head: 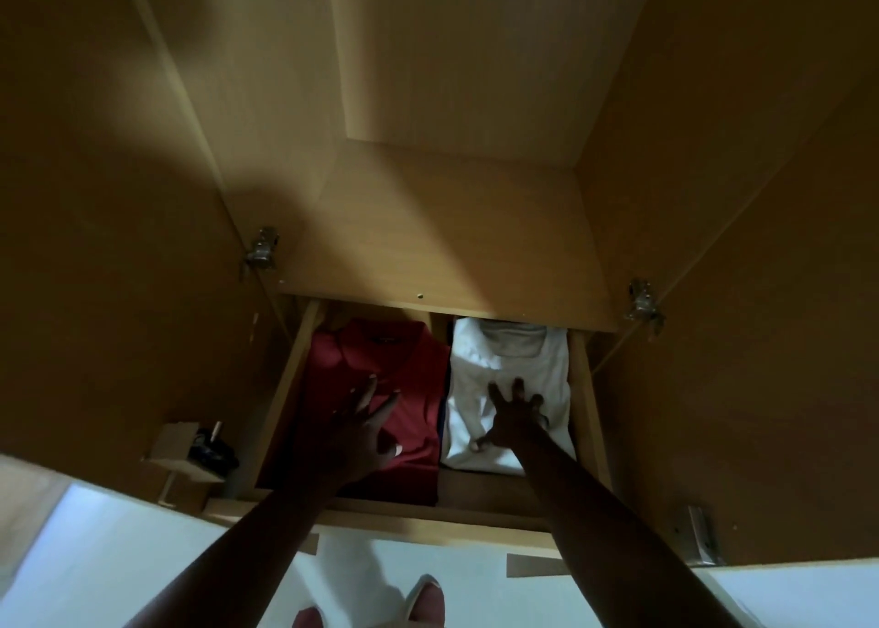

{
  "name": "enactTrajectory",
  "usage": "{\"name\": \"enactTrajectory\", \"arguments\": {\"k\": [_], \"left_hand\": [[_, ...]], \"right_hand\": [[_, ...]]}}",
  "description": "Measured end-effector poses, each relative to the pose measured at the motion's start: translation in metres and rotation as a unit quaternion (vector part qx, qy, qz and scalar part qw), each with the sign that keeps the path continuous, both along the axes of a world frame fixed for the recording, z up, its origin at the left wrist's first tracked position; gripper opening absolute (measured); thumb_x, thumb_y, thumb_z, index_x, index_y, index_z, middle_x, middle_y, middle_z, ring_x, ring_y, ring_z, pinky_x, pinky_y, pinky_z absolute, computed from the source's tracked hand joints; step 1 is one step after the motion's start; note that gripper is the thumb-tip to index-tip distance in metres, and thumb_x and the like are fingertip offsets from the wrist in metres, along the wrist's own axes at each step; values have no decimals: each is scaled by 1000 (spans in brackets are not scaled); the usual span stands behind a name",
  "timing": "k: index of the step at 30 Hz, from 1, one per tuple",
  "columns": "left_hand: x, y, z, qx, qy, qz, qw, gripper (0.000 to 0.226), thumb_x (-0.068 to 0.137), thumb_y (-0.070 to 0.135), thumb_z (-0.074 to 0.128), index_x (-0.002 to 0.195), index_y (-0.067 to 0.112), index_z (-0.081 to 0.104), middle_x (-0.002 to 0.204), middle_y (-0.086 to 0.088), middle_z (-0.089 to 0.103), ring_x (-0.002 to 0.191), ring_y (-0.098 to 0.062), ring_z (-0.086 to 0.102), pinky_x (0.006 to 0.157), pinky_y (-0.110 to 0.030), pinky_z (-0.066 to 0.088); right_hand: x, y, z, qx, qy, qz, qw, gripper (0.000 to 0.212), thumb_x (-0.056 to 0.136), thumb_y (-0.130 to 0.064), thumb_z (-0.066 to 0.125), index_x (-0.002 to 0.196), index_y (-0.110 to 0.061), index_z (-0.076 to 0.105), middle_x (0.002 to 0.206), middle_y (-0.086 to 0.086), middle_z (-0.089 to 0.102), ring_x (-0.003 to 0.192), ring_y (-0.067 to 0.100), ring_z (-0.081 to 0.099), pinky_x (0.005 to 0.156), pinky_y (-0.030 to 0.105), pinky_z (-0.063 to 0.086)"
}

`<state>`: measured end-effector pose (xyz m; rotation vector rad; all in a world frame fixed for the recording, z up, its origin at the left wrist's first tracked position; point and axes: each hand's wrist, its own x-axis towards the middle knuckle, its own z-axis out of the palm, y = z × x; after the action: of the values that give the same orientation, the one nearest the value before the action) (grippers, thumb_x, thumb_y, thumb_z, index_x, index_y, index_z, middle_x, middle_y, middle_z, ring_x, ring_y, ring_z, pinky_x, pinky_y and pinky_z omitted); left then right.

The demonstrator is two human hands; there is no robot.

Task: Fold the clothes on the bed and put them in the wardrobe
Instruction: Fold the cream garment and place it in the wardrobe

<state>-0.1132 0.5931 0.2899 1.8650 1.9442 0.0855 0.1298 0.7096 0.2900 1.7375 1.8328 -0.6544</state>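
Red polo shirt (380,356) at 9 o'clock and white shirt (523,366) at 3 lie side by side in the open wardrobe drawer (589,389). Collars point to 12, long axes run 12–6. Left hand (366,432) is flat over the polo. Right hand (516,418) is splayed, pressing the white shirt, gripping nothing. Risk: palms dragging toward 6 would likely bunch the folds.

the shelf (442,266) hides the white shirt's (518,366) far edge, and the shoes (425,601) are cut off at the bottom.

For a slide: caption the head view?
Left hand over a folded red shirt, right hand on a folded white shirt, in a wardrobe drawer.
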Motion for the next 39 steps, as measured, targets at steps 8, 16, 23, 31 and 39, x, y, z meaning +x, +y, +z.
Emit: {"name": "enactTrajectory", "arguments": {"k": [8, 16, 23, 31, 39], "left_hand": [[-35, -41, 3, 134, -24, 73, 988, 78, 96, 66, 12, 136, 15, 56, 139, -14, 55, 134, -37, 45, 109, -60, 34], [-48, -73, -15, 219, -47, 66, 972, 46, 101, 45, 36, 121, 17, 66, 126, -4, 62, 124, -24, 53, 106, -44, 42], [-53, -72, -19, 212, -70, 47, 974, 44, 103, 41, 34, 130, 19, 61, 134, -2, 60, 134, -16, 46, 108, -44, 40], [-54, -67, -18, 237, -24, 61, 969, 46, 99, 44, 37, 122, 17, 66, 135, -8, 59, 131, -29, 50, 106, -46, 44], [-54, -63, -31, 292, 8, 44, 955, 38, 98, 37, 43, 119, 16, 67, 129, -6, 63, 132, -24, 49, 110, -43, 39]], "right_hand": [[-79, -45, 26, 87, 312, 107, 940, 126, 59, -89, 59, 157, -26, 11, 162, 6, 19, 147, 28, 26, 114, 38, 32], [-130, -92, 3, 71, 156, 229, 958, 126, 46, -90, 12, 156, -30, 9, 165, 2, 7, 151, 27, -5, 121, 41, 12], [-139, -75, 2, 79, 135, 229, 961, 93, 90, -60, 49, 157, -24, -5, 165, 7, -4, 151, 31, -6, 120, 45, 6], [-147, -32, -14, 70, 117, 230, 964, 118, 72, -65, 72, 156, -32, -4, 164, 10, -7, 149, 35, -11, 118, 54, 4], [-132, -36, -5, 80, 246, 165, 952, 116, 71, -56, 80, 157, -26, 8, 163, 7, 6, 151, 29, 6, 119, 51, 17]]}}
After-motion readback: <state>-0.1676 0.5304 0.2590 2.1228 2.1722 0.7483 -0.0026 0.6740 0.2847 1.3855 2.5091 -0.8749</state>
